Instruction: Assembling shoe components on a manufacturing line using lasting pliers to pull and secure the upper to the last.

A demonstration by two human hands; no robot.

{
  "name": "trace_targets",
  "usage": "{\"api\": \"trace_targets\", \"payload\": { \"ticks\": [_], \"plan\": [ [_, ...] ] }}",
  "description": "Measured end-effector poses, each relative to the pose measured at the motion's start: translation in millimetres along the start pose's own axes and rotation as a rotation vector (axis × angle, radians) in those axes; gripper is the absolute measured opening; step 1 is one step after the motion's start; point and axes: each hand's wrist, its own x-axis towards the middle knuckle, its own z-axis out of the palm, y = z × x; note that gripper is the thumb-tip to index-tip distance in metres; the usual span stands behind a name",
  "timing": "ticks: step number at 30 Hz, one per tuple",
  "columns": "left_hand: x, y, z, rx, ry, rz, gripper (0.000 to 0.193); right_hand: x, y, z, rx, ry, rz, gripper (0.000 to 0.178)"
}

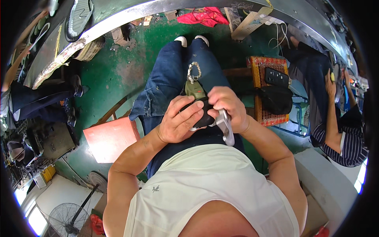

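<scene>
Above my lap, my left hand (179, 120) is closed round an olive-green and black shoe-like piece (194, 91), fingers across its dark part. A pale, knobbly loop (199, 71) extends from its far end over my jeans. Closed beside it, my right hand (230, 107) grips a grey metal hand tool (226, 130), whose rounded end points back toward my body. The tool's other end is hidden by my fingers, so its exact kind does not show. The underside of the shoe-like piece is also out of sight.
A pink box (110, 138) stands left of my legs. To the right, a beaded seat (272, 61) holds a phone (276, 77) and a black bag (275, 100). A metal-edged bench (158, 10) curves across the far side. Another person (335, 138) sits at right.
</scene>
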Motion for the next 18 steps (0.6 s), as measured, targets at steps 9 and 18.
{"api": "trace_targets", "payload": {
  "ticks": [9, 18],
  "plan": [
    [2.0, -1.9, 2.7, 0.012, 0.031, -0.112, 0.057, 13.6, 14.2, -0.9, 0.132, -0.015, 0.108, 0.042],
    [-11.6, -33.7, 18.5, -0.325, -0.067, -0.597, 0.105, 27.2, 19.0, -1.8, 0.111, -0.030, 0.487, 0.042]
  ]
}}
